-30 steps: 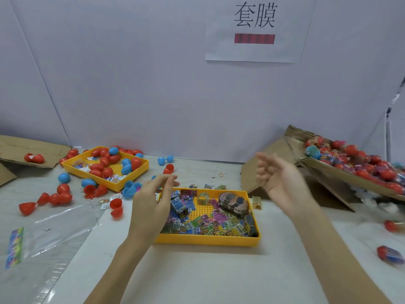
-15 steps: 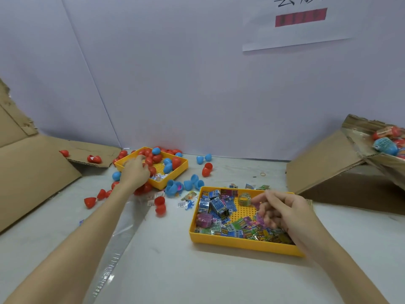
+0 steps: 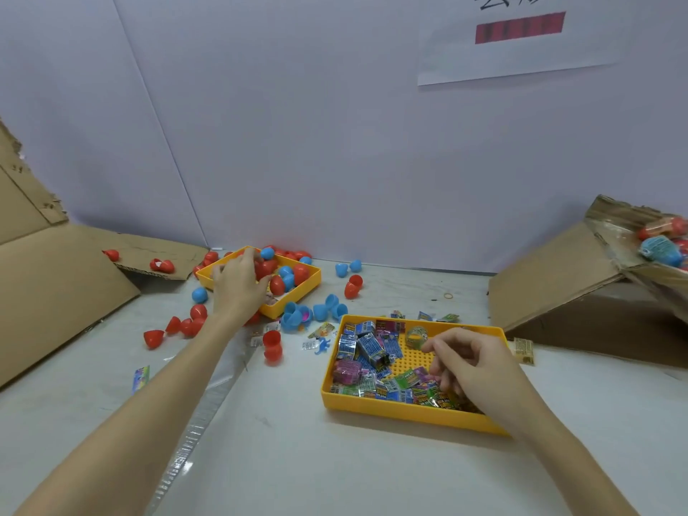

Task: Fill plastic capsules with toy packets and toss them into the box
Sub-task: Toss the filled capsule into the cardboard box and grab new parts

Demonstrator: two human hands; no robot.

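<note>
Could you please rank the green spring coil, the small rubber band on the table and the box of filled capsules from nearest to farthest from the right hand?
From the right hand, head view:
1. Green spring coil, in the packet tray just left of the fingers.
2. Rubber band, on the table behind the tray.
3. Box of filled capsules, far right.

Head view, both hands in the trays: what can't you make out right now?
- Left hand: its own back hides the fingertips in the capsule tray, so any grip on a capsule is unclear.
- Right hand: curled fingers cover the packets beneath; a pinch cannot be confirmed.
- Box: cut off by the right edge, fill level unseen.
- Wall sign: top cropped, text unreadable.
</note>
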